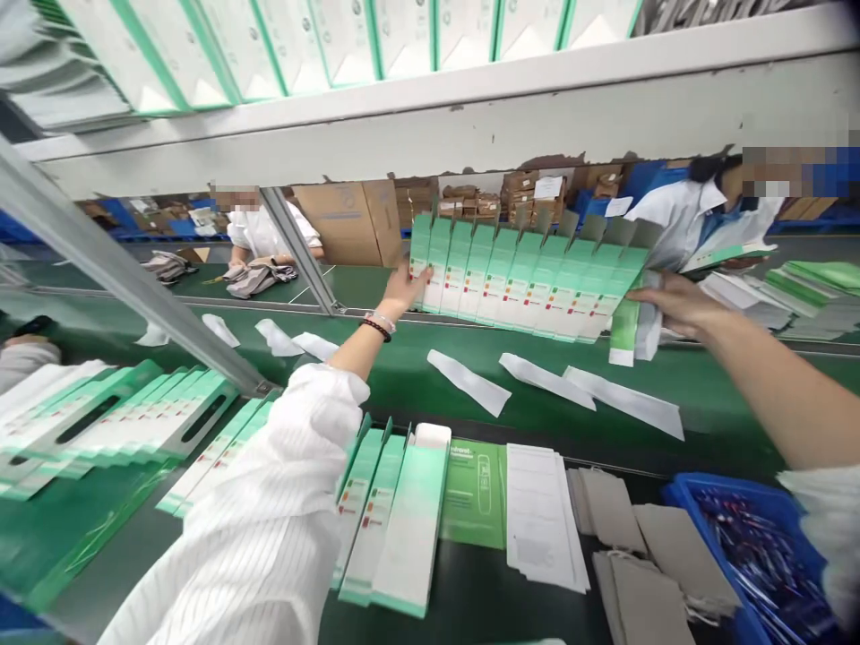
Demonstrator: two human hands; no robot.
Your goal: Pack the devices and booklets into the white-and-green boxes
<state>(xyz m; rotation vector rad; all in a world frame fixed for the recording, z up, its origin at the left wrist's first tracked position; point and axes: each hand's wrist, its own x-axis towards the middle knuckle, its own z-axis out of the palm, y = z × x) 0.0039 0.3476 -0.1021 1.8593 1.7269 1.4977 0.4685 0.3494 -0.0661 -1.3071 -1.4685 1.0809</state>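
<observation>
A row of several slim green-and-white boxes (514, 282) with raised end flaps is held up over the green belt, squeezed from both ends. My left hand (408, 285) grips the left end, thumb across the front of the first box. At the right end my right hand (668, 300) is closed on the row, fingers partly hidden. Beside its fingers hangs a green-and-white piece (624, 331), with a pale folded piece behind it. More such boxes (411, 528) lie below on the dark bench, next to a green printed leaflet (476, 493) and a stack of white papers (546, 515).
White paper strips (470, 381) lie along the green belt (386, 394). Grey pouches (641, 582) and a blue bin (699, 488) of small items are at lower right. A white shelf (430, 134) spans overhead; a metal post (154, 278) slants at left. Co-workers (678, 210) sit across the belt.
</observation>
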